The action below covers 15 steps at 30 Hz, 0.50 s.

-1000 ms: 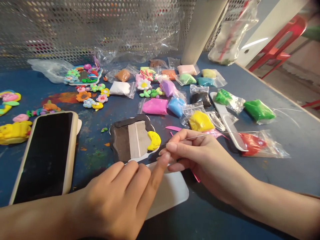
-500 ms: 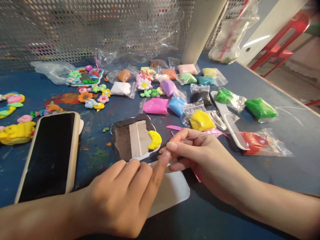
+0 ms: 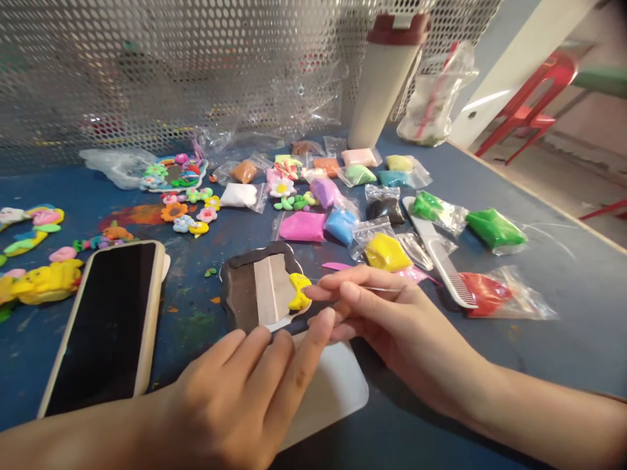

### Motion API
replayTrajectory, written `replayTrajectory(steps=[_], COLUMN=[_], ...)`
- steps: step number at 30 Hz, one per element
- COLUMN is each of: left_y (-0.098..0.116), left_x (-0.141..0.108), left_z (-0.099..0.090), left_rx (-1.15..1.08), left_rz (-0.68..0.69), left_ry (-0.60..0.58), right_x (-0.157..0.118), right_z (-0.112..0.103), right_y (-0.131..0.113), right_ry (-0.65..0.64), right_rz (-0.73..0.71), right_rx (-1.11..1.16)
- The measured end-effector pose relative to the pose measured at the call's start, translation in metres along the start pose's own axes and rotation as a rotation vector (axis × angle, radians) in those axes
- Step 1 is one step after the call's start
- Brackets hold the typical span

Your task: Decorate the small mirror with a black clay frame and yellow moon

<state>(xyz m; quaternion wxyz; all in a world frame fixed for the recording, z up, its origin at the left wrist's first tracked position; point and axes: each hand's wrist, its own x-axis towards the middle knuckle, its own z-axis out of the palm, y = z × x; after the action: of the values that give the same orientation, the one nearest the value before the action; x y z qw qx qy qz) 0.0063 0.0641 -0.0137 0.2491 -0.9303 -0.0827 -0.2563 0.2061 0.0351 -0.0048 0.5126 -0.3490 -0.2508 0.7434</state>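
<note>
My right hand (image 3: 386, 320) pinches a thin metal needle (image 3: 379, 288) between thumb and fingers. Its tip reaches a yellow clay piece (image 3: 298, 292), now notched in outline, on the right edge of a small plaque (image 3: 240, 290). Dark clay rims the plaque's top, and a pale strip crosses its brown-grey middle. My left hand (image 3: 245, 391) is curled just below the plaque, its index finger pointing toward the right fingers. Its thumb and most fingertips are hidden, so what it grips cannot be made out. A translucent white sheet (image 3: 337, 385) lies beneath both hands.
A phone (image 3: 105, 320) lies at left beside clay figures (image 3: 46, 282). Several clay bags, including a yellow one (image 3: 386, 252), spread across the middle and back. A white comb (image 3: 443, 261) lies at right. A tumbler (image 3: 377, 91) stands by the perforated metal panel (image 3: 196, 72).
The view has tilted up, showing the tumbler's lid. The needle's tip has shifted toward the upper part of the yellow clay, which looks more notched. Both hands stay close together.
</note>
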Motion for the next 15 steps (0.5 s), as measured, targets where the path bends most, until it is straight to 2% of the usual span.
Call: replayTrajectory(steps=[6,15], left_y=[-0.0001,0.0007], left_x=[-0.0016,0.0005], left_z=[0.0007,-0.0010], left_rx=[-0.007,-0.030], left_rz=[0.013,0.025], left_ry=[0.030,-0.019], right_x=[0.0011,0.0007], right_z=[-0.0011,-0.0015], right_y=[0.0020,0.0059], right_ry=[-0.152,-0.198], right_rz=[0.068,0.126], right_rx=[0.118,0.214])
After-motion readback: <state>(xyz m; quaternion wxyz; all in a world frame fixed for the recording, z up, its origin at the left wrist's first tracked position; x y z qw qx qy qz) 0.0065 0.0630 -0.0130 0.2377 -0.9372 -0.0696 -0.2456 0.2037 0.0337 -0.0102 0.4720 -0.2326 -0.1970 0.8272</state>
